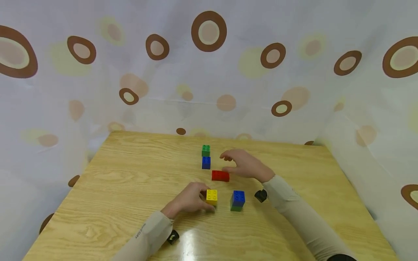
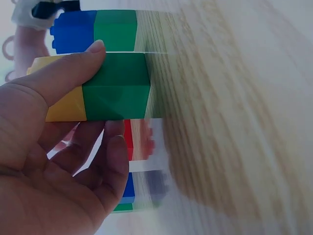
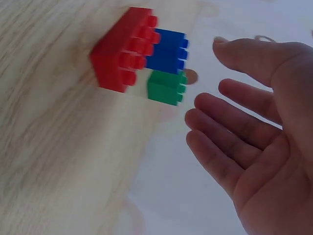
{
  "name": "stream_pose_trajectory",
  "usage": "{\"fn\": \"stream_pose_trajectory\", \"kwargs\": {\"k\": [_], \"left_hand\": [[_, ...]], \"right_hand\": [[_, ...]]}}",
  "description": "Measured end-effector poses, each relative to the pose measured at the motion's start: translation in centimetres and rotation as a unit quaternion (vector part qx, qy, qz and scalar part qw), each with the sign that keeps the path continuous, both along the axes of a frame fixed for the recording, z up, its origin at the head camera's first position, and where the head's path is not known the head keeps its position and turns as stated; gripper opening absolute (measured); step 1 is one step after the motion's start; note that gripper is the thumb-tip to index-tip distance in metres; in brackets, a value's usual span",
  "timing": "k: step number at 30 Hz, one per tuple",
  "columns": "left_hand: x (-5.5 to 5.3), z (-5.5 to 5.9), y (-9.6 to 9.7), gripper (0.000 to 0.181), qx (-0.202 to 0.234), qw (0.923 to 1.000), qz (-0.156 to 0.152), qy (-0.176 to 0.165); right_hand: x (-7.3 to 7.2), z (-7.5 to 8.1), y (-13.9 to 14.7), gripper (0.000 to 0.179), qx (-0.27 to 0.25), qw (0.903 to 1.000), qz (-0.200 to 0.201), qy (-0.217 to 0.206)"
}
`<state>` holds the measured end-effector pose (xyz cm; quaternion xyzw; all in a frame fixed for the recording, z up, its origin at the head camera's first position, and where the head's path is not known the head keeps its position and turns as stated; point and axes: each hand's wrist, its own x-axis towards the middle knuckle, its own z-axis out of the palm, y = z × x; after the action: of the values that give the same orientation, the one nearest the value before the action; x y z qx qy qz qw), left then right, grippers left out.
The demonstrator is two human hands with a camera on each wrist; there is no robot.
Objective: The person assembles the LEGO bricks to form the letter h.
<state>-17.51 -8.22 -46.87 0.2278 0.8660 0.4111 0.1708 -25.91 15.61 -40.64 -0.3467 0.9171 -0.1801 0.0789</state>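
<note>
My left hand (image 1: 192,198) holds a stack of two toy building bricks between thumb and fingers, a yellow brick (image 1: 212,195) on top of a green brick (image 2: 120,98). The stack stands upright at the table surface. Right of it is a second stack, a blue brick (image 1: 238,196) on a green brick (image 1: 236,208). My right hand (image 1: 245,165) hovers with loosely bent fingers, touching nothing, just above and right of a long red brick (image 3: 120,51). Behind the red brick, a blue brick (image 1: 206,163) and a green brick (image 1: 206,149) sit one behind the other.
All the bricks are on a wooden table (image 1: 137,163). A patterned curtain-like sheet (image 1: 235,79) rises behind the table and along its sides. Small black devices (image 1: 173,237) are at both wrists, beside the pale sleeves (image 1: 295,210).
</note>
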Motion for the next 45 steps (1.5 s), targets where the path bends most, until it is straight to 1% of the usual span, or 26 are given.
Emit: {"fn": "stream_pose_trajectory", "kwargs": {"k": [2,5,9,13,16,21,28,32,36,39,41,45], "left_hand": [[0.1,0.0,0.1,0.031,-0.002,1.0,0.0,-0.003],[0.3,0.0,0.3,0.032,-0.006,1.0,0.005,-0.003],[0.4,0.0,0.3,0.033,-0.005,0.9999,0.01,-0.002],[0.4,0.1,0.2,0.032,-0.005,0.9999,0.013,-0.007],[0.2,0.1,0.1,0.031,-0.005,0.9998,0.014,-0.013],[0.1,0.0,0.0,0.032,-0.014,0.9997,0.014,-0.015],[0.1,-0.1,0.2,0.03,-0.006,0.9996,0.015,-0.023],[0.2,-0.1,0.3,0.029,-0.001,0.9997,0.012,-0.02],[0.2,0.0,0.3,0.03,-0.003,0.9998,0.009,-0.017],[0.1,0.2,0.2,0.031,-0.007,0.9997,0.008,-0.021],[0.1,0.3,0.2,0.031,-0.008,0.9997,0.006,-0.023],[0.0,0.3,0.3,0.03,-0.012,0.9999,-0.004,-0.011]], "right_hand": [[-0.4,-0.6,-0.4,0.04,0.028,0.9994,0.013,-0.017],[-0.6,-1.4,-1.0,0.036,0.068,0.997,0.024,-0.028],[-0.7,-2.3,-1.6,0.036,0.098,0.9945,0.03,-0.023],[-0.8,-3.3,-1.9,0.03,0.099,0.9942,0.04,-0.013],[-0.8,-4.0,-1.9,0.023,0.093,0.9948,0.04,-0.005],[-0.9,-4.4,-1.9,0.022,0.084,0.9957,0.039,0.001],[-0.7,-4.0,-1.5,0.024,0.077,0.9963,0.038,-0.001],[-0.6,-3.8,-1.1,0.025,0.049,0.9982,0.031,-0.017],[-0.6,-3.5,-0.4,0.032,0.016,0.9994,0.022,-0.021],[-0.3,-2.6,0.2,0.038,-0.006,0.9998,0.018,-0.01],[0.2,-1.8,0.6,0.04,-0.02,0.9997,0.017,-0.004],[1.3,0.1,1.3,0.042,-0.033,0.9994,0.01,0.003]]}}
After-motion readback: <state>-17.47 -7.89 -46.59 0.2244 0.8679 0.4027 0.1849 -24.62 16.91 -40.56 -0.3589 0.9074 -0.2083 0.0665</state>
